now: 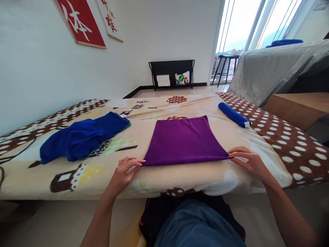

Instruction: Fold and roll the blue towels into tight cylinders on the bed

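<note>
A purple cloth [183, 140] lies spread in a flat, folded rectangle on the bed. My left hand [128, 168] pinches its near left corner between thumb and fingers. At the near right corner, my right hand [246, 160] has the cloth pinched the same way. The near edge runs straight between both hands. To the left is a crumpled pile of blue cloth [82, 137], with a white tag at its far end. A rolled blue cloth [233, 114] with a white label rests to the right.
A cream and brown patterned blanket [144, 185] covers the bed. Beyond it, a black rack [171, 73] stands against the wall. At the right are a cardboard box [295, 106] and plastic-covered furniture [272, 65]. A black stool [227, 65] stands by the window.
</note>
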The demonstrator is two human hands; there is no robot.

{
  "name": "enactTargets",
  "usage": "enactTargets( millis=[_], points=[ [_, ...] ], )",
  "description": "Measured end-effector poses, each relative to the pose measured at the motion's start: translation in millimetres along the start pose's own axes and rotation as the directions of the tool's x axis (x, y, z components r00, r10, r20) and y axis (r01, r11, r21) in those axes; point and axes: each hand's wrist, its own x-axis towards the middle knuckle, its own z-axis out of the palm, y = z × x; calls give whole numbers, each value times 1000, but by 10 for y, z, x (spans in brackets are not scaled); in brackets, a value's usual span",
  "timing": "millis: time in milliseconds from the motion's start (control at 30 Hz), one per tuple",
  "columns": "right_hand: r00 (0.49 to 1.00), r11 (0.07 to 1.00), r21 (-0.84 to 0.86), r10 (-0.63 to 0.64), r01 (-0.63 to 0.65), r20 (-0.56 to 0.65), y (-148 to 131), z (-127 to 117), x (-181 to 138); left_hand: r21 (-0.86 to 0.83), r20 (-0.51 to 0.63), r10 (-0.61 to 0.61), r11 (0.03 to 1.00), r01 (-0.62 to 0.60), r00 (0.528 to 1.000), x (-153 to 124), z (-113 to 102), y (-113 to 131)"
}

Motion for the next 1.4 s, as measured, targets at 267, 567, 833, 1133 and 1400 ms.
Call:
enactTargets(
  millis=[267, 567, 833, 1133, 1400],
  points=[
    [998, 998, -39, 45, -43, 42, 75, 24, -330, 8, 100, -23, 1000, 22, 995, -265, 70, 139],
    [967, 999, 1, 45, -46, -251, -813, 539, 401, -185, -281, -159, 977, 109, 946, 382, 230, 756],
    [997, 933, -357, 68, -46, 49, -1320, 1582, 841, 234, 166, -103, 970, 62, 981, 932, 1330, 1301],
    [991, 904, -422, 110, -69, 73, -1178, 1573, 714, 346, 144, -115, 936, 59, 983, 776, 1315, 1223],
    [977, 857, -470, 192, -212, -92, -740, 1170, 330, 412, 146, -207, 902, 130, 967, 444, 901, 835]
  ],
)
